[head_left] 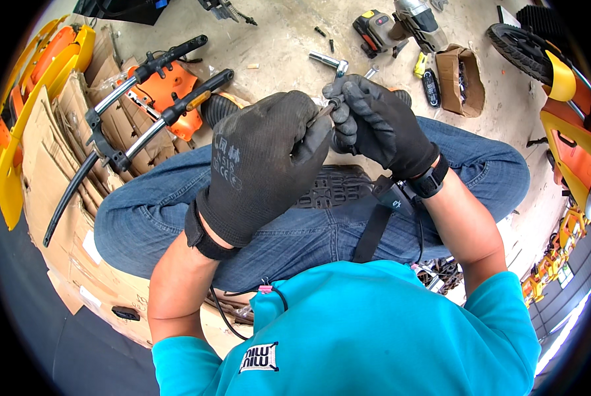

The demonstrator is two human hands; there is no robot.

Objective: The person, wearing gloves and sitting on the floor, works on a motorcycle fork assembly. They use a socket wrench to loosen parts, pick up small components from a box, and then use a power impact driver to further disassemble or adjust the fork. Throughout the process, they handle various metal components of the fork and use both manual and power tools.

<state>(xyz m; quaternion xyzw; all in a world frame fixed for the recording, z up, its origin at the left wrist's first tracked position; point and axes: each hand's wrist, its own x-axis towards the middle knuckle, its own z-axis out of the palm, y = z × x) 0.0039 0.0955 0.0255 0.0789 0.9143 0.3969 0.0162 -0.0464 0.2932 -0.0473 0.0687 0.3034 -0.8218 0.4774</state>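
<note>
In front of my crossed legs, both gloved hands are raised close together. My left hand [262, 162], in a black knit work glove, is closed with a thin pointed piece [324, 111] sticking out from its fingertips; its kind is hard to tell. My right hand [388, 125], in the same kind of glove, pinches a small round dark part [336, 103] with thumb and fingers. The thin piece's tip meets or nearly meets that part. Gloves hide most of both pieces. Just beyond the hands lies a chrome socket wrench [328, 63] on the floor.
A cordless impact wrench [414, 26], a cardboard box [460, 80] of small parts and a black remote-like device [431, 88] lie beyond my right hand. Left are a front fork [130, 148], orange panels [176, 99] and flattened cardboard [51, 158]. A wheel [517, 53] stands far right.
</note>
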